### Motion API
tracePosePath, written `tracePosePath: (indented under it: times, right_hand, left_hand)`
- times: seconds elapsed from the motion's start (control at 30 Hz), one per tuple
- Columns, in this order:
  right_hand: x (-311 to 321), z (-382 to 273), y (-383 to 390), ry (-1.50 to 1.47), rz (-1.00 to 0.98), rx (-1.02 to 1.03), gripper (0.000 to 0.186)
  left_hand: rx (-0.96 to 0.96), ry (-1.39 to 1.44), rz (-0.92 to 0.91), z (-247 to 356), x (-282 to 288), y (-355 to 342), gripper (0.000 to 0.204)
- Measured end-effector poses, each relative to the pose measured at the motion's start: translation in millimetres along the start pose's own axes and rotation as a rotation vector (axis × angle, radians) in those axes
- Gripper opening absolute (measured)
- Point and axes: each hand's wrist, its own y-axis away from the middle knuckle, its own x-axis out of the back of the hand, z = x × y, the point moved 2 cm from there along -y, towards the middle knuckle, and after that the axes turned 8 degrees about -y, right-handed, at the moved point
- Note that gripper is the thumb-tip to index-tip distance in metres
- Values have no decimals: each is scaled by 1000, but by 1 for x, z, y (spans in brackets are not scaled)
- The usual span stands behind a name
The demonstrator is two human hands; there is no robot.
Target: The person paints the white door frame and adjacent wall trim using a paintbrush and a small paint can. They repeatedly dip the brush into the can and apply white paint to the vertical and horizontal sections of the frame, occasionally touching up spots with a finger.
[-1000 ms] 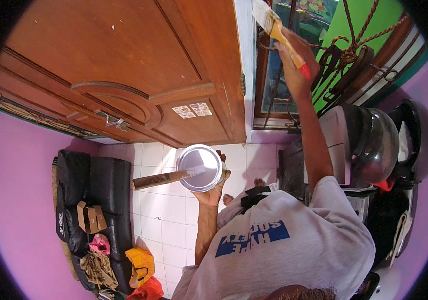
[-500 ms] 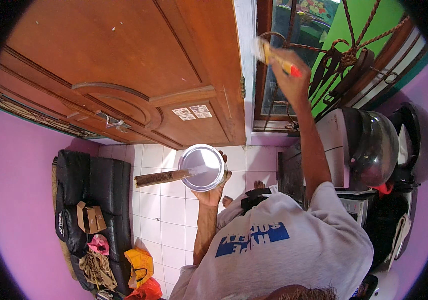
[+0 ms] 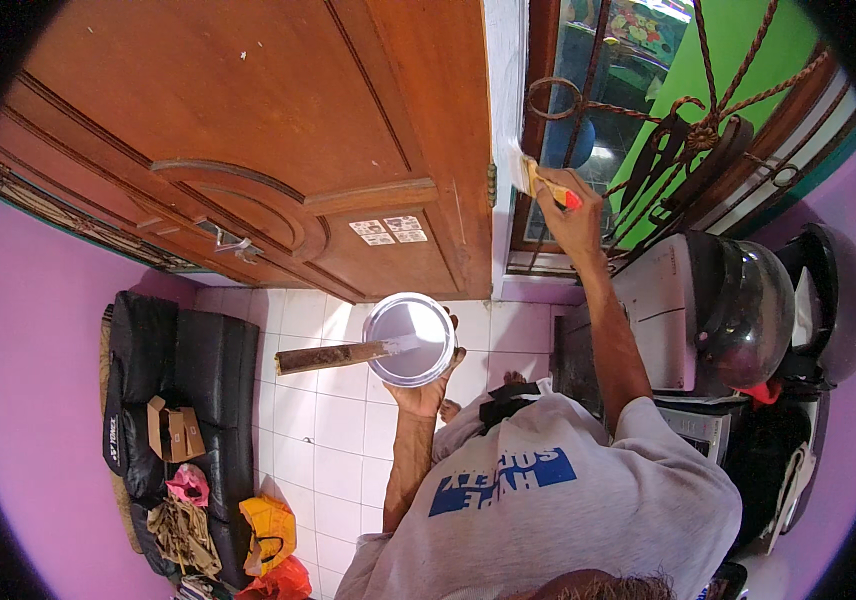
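Note:
My left hand (image 3: 430, 385) is closed round the side of a round paint tub (image 3: 426, 367), holding it up over the floor. White paint lies inside, and a flat wooden stick (image 3: 333, 357) rests in it, its far end jutting out to the left over the rim. Up at the right, my right hand (image 3: 573, 215) grips a paintbrush (image 3: 546, 185) with a yellow handle and a red end. Its bristles touch or nearly touch the white strip of wall (image 3: 508, 130) between door frame and window.
A brown wooden door (image 3: 278, 150) stands left of the white strip. Twisted iron window bars (image 3: 698, 135) are close to my right hand. Helmets (image 3: 748, 310) sit on a cabinet at the right. A black sofa (image 3: 218, 370) with a cardboard box (image 3: 176, 430) stands left.
My right hand has come down with the paintbrush, from the upper window bars to lower on the white strip. The tub in my left hand has barely moved.

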Motion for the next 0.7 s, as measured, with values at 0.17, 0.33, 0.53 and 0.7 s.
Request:
tracePosePath:
  times: [0.17, 0.33, 0.53, 0.7]
  right_hand:
    - [13, -30, -64, -37, 55, 138, 17]
    - [43, -87, -151, 90, 154, 476, 22]
    - [41, -104, -146, 187, 176, 669, 31]
    - [25, -77, -69, 258, -183, 290, 28]
  left_hand:
    - [17, -10, 27, 1, -1, 0, 85]
    - [-7, -124, 55, 2, 8, 2, 82]
    - [-16, -81, 92, -4, 9, 0, 80]
    - [-78, -155, 138, -3, 10, 12, 81]
